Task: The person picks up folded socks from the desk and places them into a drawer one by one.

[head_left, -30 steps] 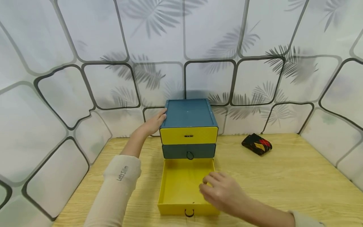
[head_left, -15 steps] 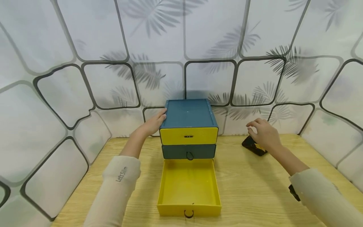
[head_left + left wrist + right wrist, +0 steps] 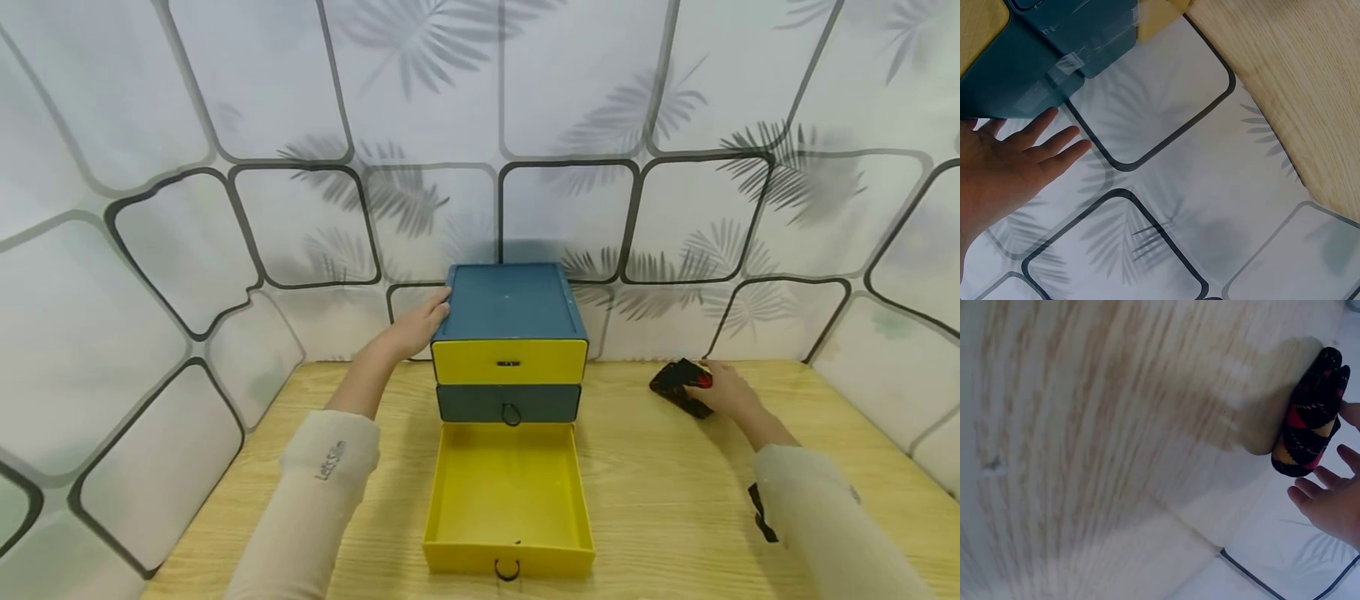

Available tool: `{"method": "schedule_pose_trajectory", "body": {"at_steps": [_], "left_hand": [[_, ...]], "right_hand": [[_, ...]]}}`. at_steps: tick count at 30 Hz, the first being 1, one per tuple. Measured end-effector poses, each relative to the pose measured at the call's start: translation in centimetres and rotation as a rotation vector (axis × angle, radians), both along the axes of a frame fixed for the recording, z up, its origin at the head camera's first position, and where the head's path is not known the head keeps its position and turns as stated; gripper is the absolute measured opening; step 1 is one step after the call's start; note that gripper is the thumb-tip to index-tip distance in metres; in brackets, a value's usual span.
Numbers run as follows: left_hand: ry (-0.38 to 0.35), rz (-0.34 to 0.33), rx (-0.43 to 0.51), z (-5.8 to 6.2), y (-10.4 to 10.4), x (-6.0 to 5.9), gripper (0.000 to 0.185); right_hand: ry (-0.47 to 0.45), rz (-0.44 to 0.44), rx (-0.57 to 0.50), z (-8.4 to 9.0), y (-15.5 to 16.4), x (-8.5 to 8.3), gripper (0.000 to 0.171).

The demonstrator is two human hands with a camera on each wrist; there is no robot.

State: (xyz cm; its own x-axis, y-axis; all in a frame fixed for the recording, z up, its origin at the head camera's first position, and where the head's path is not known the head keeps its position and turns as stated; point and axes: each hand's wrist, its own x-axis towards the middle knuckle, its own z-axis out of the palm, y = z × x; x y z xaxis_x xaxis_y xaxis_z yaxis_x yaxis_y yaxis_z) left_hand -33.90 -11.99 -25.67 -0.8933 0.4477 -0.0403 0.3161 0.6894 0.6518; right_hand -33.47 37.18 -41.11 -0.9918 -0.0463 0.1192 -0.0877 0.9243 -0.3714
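Observation:
A small desktop drawer unit stands against the back, blue on top with a yellow upper drawer and a blue middle one. Its bottom yellow drawer is pulled out and shows a bare inside. My left hand rests against the unit's upper left side; in the left wrist view its fingers lie straight and spread. At the right, my right hand pinches a folded black argyle sock with red and yellow diamonds. Thumb and fingertips sit at its near side in the right wrist view.
The light wood table ends at a patterned cloth wall behind and on both sides. A dark item shows beside the right sleeve. The drawer's black loop pull faces the front.
My right hand has moved from over the open drawer to the back right and come down onto the sock, which now looks bent up. The left hand stays; the head view has shifted slightly.

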Motion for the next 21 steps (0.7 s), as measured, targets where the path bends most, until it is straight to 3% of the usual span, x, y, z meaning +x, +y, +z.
{"method": "schedule_pose_trajectory", "body": {"at_steps": [4,9,16,18,21], "left_hand": [[-0.005,0.007,-0.013,0.1,0.1,0.0,0.051],[-0.004,-0.001,-0.011,0.1,0.1,0.0,0.051],[-0.012,-0.01,0.002,-0.2,0.0,-0.3,0.051],[-0.012,-0.011,0.002,-0.2,-0.1,-0.3,0.051],[-0.01,-0.012,0.001,-0.2,0.0,-0.3,0.051]], "right_hand": [[-0.057,0.034,-0.031,-0.5,0.4,0.3,0.067],[-0.134,0.064,-0.074,0.3,-0.1,1.3,0.065],[-0.401,0.059,-0.192,2.3,-1.0,2.7,0.07],[-0.42,0.055,-0.199,2.5,-1.0,2.8,0.073],[-0.368,0.067,-0.155,2.2,-0.6,2.9,0.069]]}}
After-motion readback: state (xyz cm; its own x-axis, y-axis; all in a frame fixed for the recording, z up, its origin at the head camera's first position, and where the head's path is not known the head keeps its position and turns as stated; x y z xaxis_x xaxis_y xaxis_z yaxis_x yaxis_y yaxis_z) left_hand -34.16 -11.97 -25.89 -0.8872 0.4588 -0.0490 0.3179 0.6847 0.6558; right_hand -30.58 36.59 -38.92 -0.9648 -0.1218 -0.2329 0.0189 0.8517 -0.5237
